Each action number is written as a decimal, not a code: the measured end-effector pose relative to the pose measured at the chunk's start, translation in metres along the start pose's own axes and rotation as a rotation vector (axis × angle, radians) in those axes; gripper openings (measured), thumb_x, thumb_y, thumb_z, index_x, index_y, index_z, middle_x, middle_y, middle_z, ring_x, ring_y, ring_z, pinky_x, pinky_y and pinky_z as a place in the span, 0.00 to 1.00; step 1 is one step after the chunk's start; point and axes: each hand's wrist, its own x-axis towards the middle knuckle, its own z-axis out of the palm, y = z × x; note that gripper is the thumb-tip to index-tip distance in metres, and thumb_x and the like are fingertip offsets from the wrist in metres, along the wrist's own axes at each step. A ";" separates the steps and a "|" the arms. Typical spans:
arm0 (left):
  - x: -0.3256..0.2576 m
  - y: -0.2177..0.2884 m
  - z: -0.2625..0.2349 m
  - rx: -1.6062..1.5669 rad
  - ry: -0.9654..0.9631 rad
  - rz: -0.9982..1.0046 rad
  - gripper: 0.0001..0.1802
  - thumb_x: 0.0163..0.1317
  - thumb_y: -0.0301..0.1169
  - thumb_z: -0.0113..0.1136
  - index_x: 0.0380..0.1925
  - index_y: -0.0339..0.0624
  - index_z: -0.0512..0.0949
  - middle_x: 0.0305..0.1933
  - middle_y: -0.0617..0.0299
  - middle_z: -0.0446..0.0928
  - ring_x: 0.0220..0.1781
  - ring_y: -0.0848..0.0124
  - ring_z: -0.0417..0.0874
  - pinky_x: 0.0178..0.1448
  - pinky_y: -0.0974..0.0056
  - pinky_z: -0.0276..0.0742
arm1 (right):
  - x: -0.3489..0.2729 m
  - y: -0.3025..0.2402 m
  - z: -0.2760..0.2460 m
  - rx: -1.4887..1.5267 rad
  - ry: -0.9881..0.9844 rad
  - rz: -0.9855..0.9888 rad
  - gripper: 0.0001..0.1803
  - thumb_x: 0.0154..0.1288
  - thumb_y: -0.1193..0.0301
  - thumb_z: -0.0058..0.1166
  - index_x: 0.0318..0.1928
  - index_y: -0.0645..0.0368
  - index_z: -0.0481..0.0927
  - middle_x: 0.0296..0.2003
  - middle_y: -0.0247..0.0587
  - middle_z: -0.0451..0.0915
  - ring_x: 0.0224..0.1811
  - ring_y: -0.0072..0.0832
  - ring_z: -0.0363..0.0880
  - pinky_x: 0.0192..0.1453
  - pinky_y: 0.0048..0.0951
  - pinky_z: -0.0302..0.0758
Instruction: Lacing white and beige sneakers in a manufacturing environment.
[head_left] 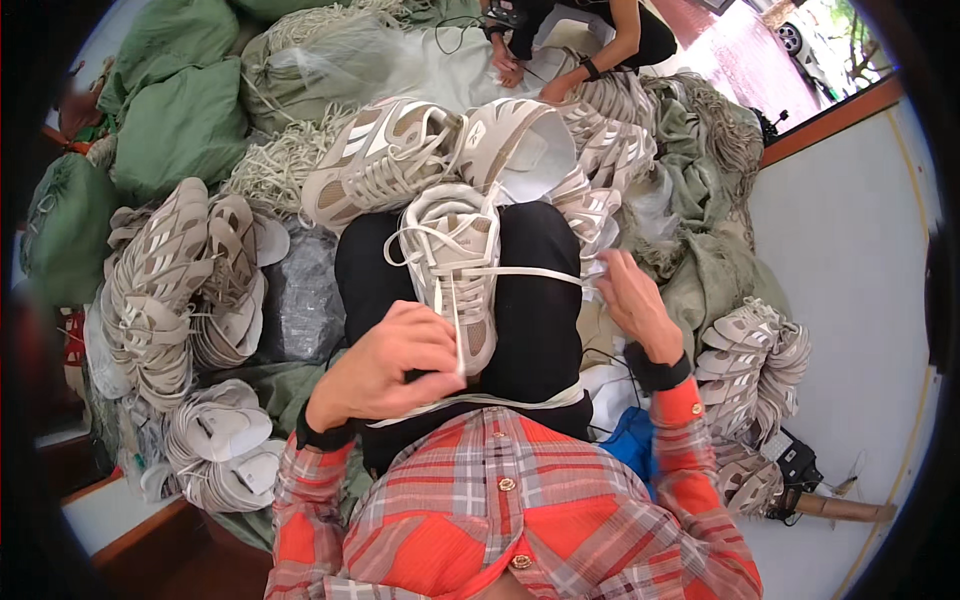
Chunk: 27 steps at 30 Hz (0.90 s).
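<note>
A beige and tan sneaker upper (480, 318) lies lengthwise between my thighs, its toe pointing toward me. A cream shoelace (535, 272) runs through its eyelets. My right hand (640, 308) is out to the right with fingers pinched on one stretch of the lace, which runs taut sideways from the shoe. My left hand (395, 362) is closed near the toe, and another strand of lace comes down from the eyelets to its fingertips. More loose lace loops at the shoe's left side. Two more sneaker uppers (385, 160) rest just beyond, by my knees.
Nested uppers are stacked at left (155, 290) and right (745, 350). Green sacks (180, 130) and a heap of loose laces (280, 165) lie farther off. Another person's hands (560, 90) show at the top. A white wall (850, 210) stands at right.
</note>
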 end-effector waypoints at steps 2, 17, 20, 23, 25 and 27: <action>-0.022 -0.003 -0.008 -0.082 0.069 -0.105 0.04 0.53 0.28 0.64 0.24 0.40 0.80 0.27 0.63 0.77 0.36 0.65 0.78 0.50 0.61 0.63 | 0.035 -0.052 0.006 0.159 -0.057 0.055 0.10 0.63 0.71 0.52 0.42 0.64 0.75 0.26 0.47 0.78 0.28 0.42 0.79 0.32 0.37 0.73; 0.007 -0.049 0.004 0.198 0.404 -0.417 0.15 0.57 0.25 0.58 0.46 0.37 0.77 0.35 0.54 0.77 0.39 0.58 0.79 0.43 0.58 0.74 | -0.095 0.135 -0.134 0.034 -0.016 0.794 0.10 0.64 0.70 0.54 0.38 0.66 0.80 0.30 0.41 0.82 0.28 0.28 0.80 0.34 0.25 0.76; 0.039 -0.067 0.048 0.309 0.288 -0.144 0.09 0.58 0.26 0.56 0.39 0.36 0.75 0.35 0.52 0.75 0.36 0.55 0.80 0.41 0.57 0.77 | -0.108 0.161 -0.139 0.914 0.607 0.823 0.15 0.67 0.71 0.51 0.49 0.69 0.76 0.42 0.46 0.82 0.42 0.31 0.82 0.49 0.27 0.80; 0.075 -0.067 0.105 0.584 0.120 -0.165 0.07 0.56 0.27 0.55 0.32 0.36 0.71 0.32 0.52 0.72 0.31 0.53 0.80 0.35 0.57 0.79 | -0.181 0.249 -0.164 1.131 0.875 0.782 0.18 0.69 0.73 0.49 0.56 0.71 0.70 0.48 0.49 0.79 0.53 0.33 0.78 0.60 0.31 0.76; 0.073 -0.051 0.123 0.450 0.045 -0.063 0.04 0.56 0.24 0.53 0.30 0.39 0.69 0.31 0.51 0.70 0.32 0.53 0.79 0.33 0.55 0.76 | -0.173 0.245 -0.150 1.110 1.052 0.779 0.18 0.67 0.75 0.50 0.56 0.69 0.70 0.47 0.49 0.80 0.44 0.27 0.80 0.51 0.25 0.78; 0.058 -0.038 0.134 0.273 -0.177 -0.083 0.04 0.57 0.26 0.53 0.31 0.39 0.71 0.31 0.51 0.72 0.33 0.53 0.79 0.34 0.54 0.76 | -0.140 0.223 -0.128 0.856 0.923 0.819 0.20 0.67 0.74 0.48 0.58 0.68 0.68 0.46 0.48 0.80 0.31 0.19 0.74 0.35 0.18 0.73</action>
